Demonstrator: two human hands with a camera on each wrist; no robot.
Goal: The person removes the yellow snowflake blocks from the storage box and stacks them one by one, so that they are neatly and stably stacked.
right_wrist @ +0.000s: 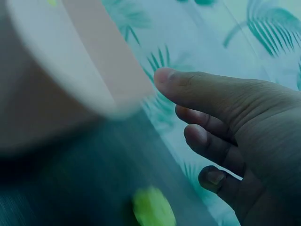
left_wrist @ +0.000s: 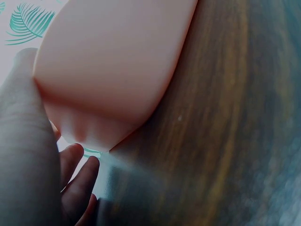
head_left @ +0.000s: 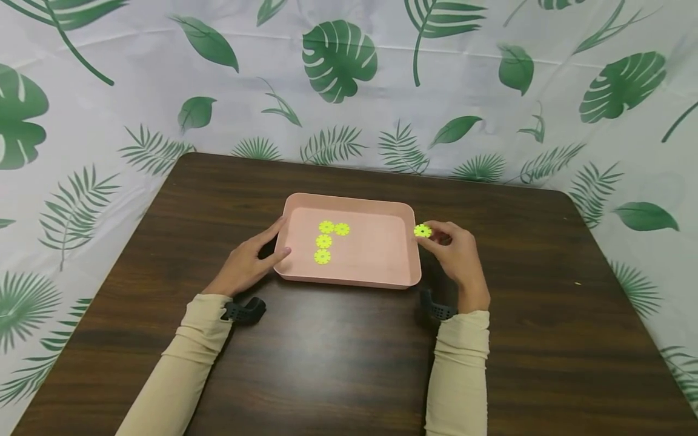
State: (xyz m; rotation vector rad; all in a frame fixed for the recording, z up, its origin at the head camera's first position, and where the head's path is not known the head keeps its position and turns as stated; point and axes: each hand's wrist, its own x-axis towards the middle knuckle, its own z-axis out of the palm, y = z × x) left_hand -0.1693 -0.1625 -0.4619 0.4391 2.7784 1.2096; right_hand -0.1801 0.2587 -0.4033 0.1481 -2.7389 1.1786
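A pink tray (head_left: 376, 242) lies on the table. The left hand (head_left: 245, 260) holds it by its left side, thumb over the rim and fingers along the outer wall. Inside, several yellow-green notched plastic discs (head_left: 323, 241) form a short column with one more to the right at its top. Beside the tray's right rim, the right hand (head_left: 458, 248) pinches another notched disc (head_left: 422, 231) between thumb and forefinger. In the right wrist view the thumb hides that pinch, and a blurred yellow-green piece (right_wrist: 153, 207) shows below the fingers.
The dark wooden table (head_left: 327, 363) spreads around the tray. A white cloth with green leaf prints (head_left: 360, 127) hangs behind it. A tiny pale speck (head_left: 577, 283) lies on the right side of the table. Both wrists wear black bands (head_left: 245, 310).
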